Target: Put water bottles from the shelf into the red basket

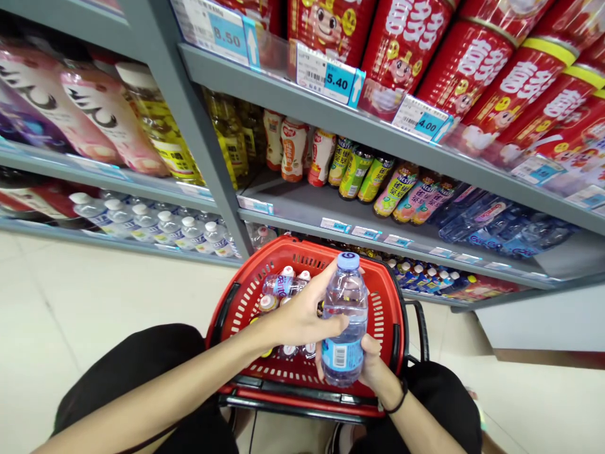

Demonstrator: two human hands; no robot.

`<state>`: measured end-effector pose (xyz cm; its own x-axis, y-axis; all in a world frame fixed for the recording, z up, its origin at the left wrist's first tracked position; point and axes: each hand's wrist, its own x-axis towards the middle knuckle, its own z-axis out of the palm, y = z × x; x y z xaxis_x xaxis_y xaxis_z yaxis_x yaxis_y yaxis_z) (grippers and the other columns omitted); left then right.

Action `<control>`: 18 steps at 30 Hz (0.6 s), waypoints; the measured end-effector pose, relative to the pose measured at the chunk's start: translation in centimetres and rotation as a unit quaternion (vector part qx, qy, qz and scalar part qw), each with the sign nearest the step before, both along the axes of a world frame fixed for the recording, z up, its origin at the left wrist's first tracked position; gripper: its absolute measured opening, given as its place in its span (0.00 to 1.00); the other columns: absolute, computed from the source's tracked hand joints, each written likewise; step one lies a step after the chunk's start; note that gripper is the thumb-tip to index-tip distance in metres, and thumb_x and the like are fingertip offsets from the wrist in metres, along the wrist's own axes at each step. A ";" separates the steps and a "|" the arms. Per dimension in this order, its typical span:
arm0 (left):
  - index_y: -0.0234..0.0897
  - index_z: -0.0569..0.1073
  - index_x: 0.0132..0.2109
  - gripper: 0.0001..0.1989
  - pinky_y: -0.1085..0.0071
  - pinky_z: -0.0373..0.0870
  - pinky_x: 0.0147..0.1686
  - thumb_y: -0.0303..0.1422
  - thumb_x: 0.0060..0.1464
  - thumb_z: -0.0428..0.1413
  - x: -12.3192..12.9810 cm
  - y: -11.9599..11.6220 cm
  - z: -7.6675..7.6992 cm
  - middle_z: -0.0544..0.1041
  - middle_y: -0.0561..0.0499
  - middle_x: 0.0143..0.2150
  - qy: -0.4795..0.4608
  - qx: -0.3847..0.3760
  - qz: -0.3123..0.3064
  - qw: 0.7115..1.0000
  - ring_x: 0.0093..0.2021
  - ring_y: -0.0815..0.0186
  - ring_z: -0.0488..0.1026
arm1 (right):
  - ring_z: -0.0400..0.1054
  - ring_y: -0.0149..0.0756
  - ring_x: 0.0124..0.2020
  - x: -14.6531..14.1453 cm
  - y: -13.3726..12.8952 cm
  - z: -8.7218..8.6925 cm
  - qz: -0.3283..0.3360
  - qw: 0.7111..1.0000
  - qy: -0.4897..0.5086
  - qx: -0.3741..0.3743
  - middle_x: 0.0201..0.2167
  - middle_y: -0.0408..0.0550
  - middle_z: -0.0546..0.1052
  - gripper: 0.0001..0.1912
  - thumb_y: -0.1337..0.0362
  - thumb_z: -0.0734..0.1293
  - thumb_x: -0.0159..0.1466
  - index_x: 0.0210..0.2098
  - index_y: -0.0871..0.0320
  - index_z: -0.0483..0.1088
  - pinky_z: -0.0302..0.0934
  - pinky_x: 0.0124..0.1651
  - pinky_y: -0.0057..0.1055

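Note:
Both of my hands are wrapped round a clear water bottle (pixel 344 325) with a blue cap and blue label, held upright over the red shopping basket (pixel 302 247). My left hand (pixel 309 315) grips its upper part, thumb across the front. My right hand (pixel 375 366) holds it low on the right side, most of its fingers hidden behind the bottle. Inside the basket lie several small bottles (pixel 286 284) with pale caps, partly covered by my left arm.
Grey shelves (pixel 302 107) rise beyond the basket. They carry red cans (pixel 406 50), small tea bottles (pixel 373 180), blue water bottles (pixel 501 221) and, at left, pink bottles (pixel 94 113). The basket's black handle (pixel 420 328) sticks out right. Pale tiled floor (pixel 94 284) surrounds it.

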<state>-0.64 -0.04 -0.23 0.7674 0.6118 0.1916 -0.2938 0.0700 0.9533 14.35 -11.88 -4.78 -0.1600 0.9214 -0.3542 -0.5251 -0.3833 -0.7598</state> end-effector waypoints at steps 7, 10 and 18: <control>0.35 0.47 0.76 0.47 0.42 0.61 0.66 0.40 0.59 0.62 0.1 0.0 -0.3 0.62 0.31 0.70 -0.008 -0.016 -0.008 1.000 0.65 0.42 0.67 | 0.78 0.56 0.44 0.1 0.1 0.3 0.001 1.000 0.006 0.015 0.40 0.58 0.81 0.41 0.32 0.74 0.49 0.49 0.58 0.74 0.74 0.43 0.50; 0.37 0.43 0.77 0.50 0.41 0.60 0.66 0.40 0.58 0.63 0.0 -0.1 -0.4 0.62 0.30 0.70 -0.004 -0.041 -0.018 0.999 0.66 0.41 0.65 | 0.78 0.55 0.44 0.0 0.0 0.2 -0.011 1.000 0.008 0.011 0.40 0.58 0.81 0.41 0.33 0.74 0.49 0.49 0.58 0.74 0.74 0.44 0.50; 0.37 0.37 0.77 0.54 0.42 0.63 0.65 0.40 0.58 0.64 0.1 -0.2 -0.4 0.64 0.29 0.69 -0.021 -0.068 -0.035 0.997 0.65 0.43 0.68 | 0.78 0.53 0.41 -0.4 0.4 1.1 -0.011 0.999 0.012 0.027 0.39 0.58 0.82 0.41 0.32 0.73 0.51 0.51 0.59 0.75 0.74 0.46 0.52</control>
<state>-0.52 -0.24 -0.67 0.8024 0.5794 0.1431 -0.3225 0.2192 0.9208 13.91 -11.49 -3.72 -0.1468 0.9426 -0.3000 -0.5514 -0.3298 -0.7663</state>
